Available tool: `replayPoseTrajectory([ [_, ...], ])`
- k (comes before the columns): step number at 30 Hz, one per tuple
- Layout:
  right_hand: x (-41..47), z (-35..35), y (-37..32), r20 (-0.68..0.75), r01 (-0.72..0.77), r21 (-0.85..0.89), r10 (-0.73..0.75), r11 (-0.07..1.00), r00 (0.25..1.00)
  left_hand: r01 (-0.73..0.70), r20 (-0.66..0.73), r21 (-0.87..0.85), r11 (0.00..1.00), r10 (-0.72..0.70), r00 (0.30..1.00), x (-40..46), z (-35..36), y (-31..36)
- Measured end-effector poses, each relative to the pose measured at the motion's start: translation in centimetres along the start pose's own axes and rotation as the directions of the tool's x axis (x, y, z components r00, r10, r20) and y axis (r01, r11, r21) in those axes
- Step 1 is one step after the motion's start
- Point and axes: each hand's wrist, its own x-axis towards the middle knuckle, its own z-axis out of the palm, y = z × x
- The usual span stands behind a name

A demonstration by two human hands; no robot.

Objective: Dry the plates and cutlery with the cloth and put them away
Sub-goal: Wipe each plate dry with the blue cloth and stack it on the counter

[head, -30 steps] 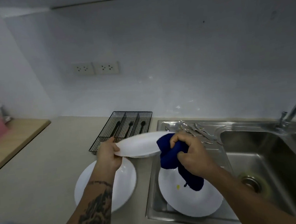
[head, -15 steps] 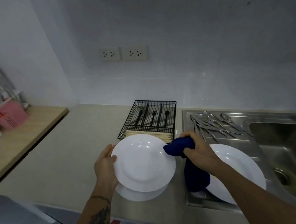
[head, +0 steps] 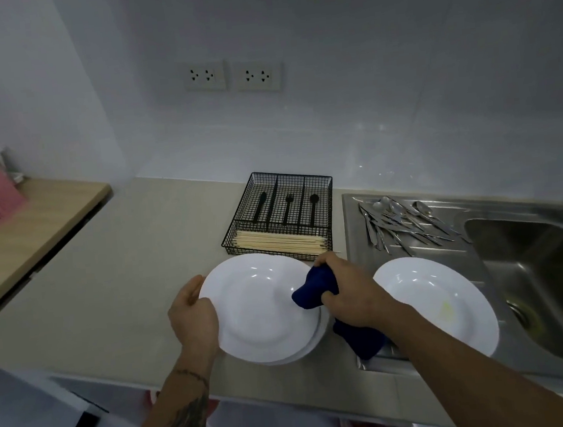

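White plate [head: 262, 310] is held face up over the counter [head: 114, 281], tilted a little toward the camera, directly above a second plate [head: 315, 342]. Its left rim is gripped by the left hand [head: 193, 316], fingers curled under. Blue cloth [head: 314, 287] is bunched in the right hand [head: 351, 296], fingers clenched round it, pressed to the right rim. Bare counter is seen to the left. A wire tray [head: 282, 213] stands just behind; a third plate [head: 436, 303] and loose cutlery [head: 401, 222] are laid on the drainboard [head: 424, 251] to the right.
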Motion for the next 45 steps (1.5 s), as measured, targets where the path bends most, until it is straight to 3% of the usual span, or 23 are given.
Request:
replayPoseTrajectory([
  [3,-0.1,0.8,-0.2,0.004,0.048,-0.109,-0.048,0.993,0.999,-0.082,-0.049,0.122,0.989,0.089,0.995,-0.2,-0.2,-0.3],
  [8,0.0,1.9,-0.1,0.013,0.094,-0.216,-0.093,0.972,0.996,-0.106,0.002,0.178,0.978,0.107,0.994,-0.4,-0.1,-0.4],
  [20,-0.2,0.6,1.2,-0.06,0.025,-0.141,-0.033,0.99,0.998,-0.162,0.168,0.36,0.919,0.107,0.98,-0.3,0.1,-2.6],
  [25,-1.7,-2.3,2.3,-0.126,-0.002,-0.114,-0.012,0.993,0.992,-0.369,0.157,0.448,0.814,0.335,0.929,-0.7,1.7,-1.8],
  [29,-3.6,-6.7,4.8,-0.238,-0.061,-0.092,0.038,0.994,0.971,-0.528,0.324,0.395,0.752,0.423,0.846,-3.3,6.3,0.2],
  [33,-5.1,-10.4,7.9,-0.31,-0.197,-0.083,0.163,0.977,0.937,-0.626,0.604,0.295,0.722,0.367,0.708,-7.6,12.3,-0.5],
  [37,-5.3,-10.3,11.5,-0.241,-0.335,-0.086,0.307,0.938,0.921,-0.624,0.769,0.368,0.689,0.151,0.62,-11.4,17.5,-3.4],
  [39,-5.0,-8.8,13.7,-0.185,-0.385,-0.174,0.354,0.906,0.917,-0.598,0.777,0.437,0.672,0.054,0.628,-12.5,18.9,-5.1],
  [41,-4.9,-6.8,16.0,-0.147,-0.377,-0.435,0.349,0.818,0.926,-0.557,0.748,0.502,0.662,-0.009,0.663,-13.3,19.8,-6.2],
  [43,-5.4,-5.4,17.4,-0.118,-0.279,-0.601,0.262,0.749,0.958,-0.521,0.711,0.547,0.655,-0.036,0.702,-13.9,20.5,-6.7],
  [45,-6.3,-4.6,18.1,-0.045,-0.184,-0.614,0.199,0.767,0.979,-0.506,0.687,0.566,0.651,-0.034,0.726,-14.2,21.2,-6.9],
])
